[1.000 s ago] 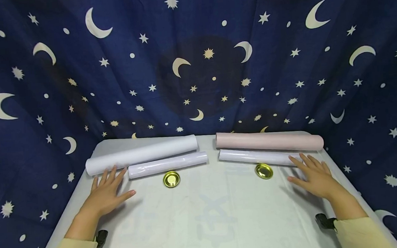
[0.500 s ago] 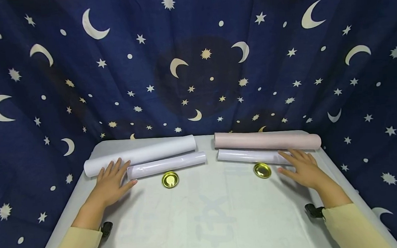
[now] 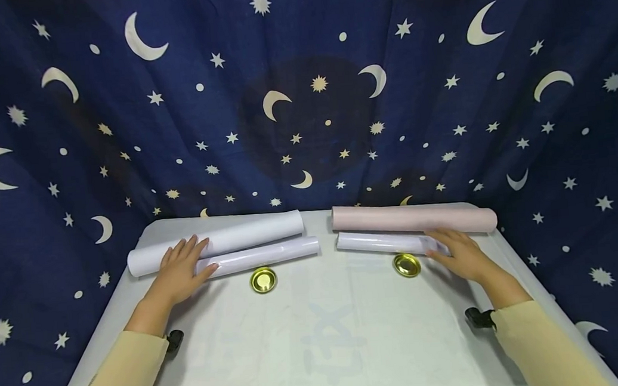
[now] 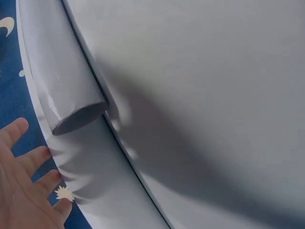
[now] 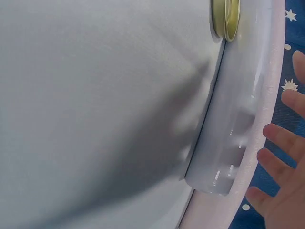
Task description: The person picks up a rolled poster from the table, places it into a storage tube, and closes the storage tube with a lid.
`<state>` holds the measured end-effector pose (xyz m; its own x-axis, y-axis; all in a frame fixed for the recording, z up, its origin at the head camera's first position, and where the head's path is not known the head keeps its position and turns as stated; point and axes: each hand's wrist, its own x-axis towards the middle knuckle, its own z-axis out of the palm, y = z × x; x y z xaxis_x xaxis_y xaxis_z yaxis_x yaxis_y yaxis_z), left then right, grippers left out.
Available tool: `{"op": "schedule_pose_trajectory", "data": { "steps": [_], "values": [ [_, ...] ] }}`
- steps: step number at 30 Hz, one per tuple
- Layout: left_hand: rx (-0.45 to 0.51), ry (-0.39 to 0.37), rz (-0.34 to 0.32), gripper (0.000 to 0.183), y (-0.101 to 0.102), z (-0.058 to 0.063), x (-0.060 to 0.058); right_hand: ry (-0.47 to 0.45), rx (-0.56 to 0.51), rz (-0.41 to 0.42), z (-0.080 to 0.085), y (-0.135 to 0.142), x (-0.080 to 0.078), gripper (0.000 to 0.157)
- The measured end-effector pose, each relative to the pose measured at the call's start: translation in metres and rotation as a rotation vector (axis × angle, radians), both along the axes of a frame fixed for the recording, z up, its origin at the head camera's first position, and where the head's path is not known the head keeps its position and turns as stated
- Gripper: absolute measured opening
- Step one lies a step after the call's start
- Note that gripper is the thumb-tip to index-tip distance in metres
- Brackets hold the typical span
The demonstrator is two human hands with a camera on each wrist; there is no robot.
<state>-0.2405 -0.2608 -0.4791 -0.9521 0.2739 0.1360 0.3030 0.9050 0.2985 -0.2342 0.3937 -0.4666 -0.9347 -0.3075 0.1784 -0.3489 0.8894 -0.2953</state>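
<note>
My left hand [image 3: 181,275] has its fingers spread over the matte white roll [image 3: 247,232] and the near end of the glossy whitish roll [image 3: 270,254] in front of it. In the left wrist view, those fingers [image 4: 35,160] appear apart from the glossy roll's open end. My right hand [image 3: 463,258] reaches over the right end of a second glossy roll [image 3: 382,242], below the pink roll [image 3: 413,218]. The right wrist view shows its fingers [image 5: 286,140] spread, holding nothing. Whether any fingertip touches a roll, I cannot tell.
Two small gold dishes stand in front of the glossy rolls, the left dish [image 3: 263,279] and the right dish [image 3: 407,265]. A white cloth [image 3: 277,351] with faint marks covers the table. A dark blue curtain [image 3: 202,123] with moons and stars surrounds the back and sides.
Both hands have moved inward and forward, the left to the right and the right to the left, over the ends of the glossy rolls. Rolls and dishes stay in place.
</note>
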Motion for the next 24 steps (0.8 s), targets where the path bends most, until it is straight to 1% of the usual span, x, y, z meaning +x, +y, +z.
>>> {"op": "schedule_pose_trajectory", "data": {
  "steps": [1,6,11,16,24],
  "values": [
    [0.005,0.001,0.001,0.076,0.001,0.000,-0.002,0.004,-0.004,-0.002,0.000,0.000,-0.001,0.058],
    [0.040,-0.001,-0.009,0.075,0.006,-0.001,-0.014,-0.037,-0.030,-0.018,-0.002,-0.002,-0.008,0.056],
    [0.075,-0.031,-0.018,0.076,0.014,-0.001,-0.024,-0.074,-0.053,-0.025,-0.006,-0.007,-0.015,0.056],
    [0.069,-0.044,-0.008,0.074,0.020,0.001,-0.034,-0.054,-0.065,-0.008,-0.007,-0.011,-0.019,0.052],
    [0.065,-0.060,-0.022,0.072,0.028,0.006,-0.048,-0.026,-0.085,0.032,-0.011,-0.013,-0.027,0.046]
  ]
}}
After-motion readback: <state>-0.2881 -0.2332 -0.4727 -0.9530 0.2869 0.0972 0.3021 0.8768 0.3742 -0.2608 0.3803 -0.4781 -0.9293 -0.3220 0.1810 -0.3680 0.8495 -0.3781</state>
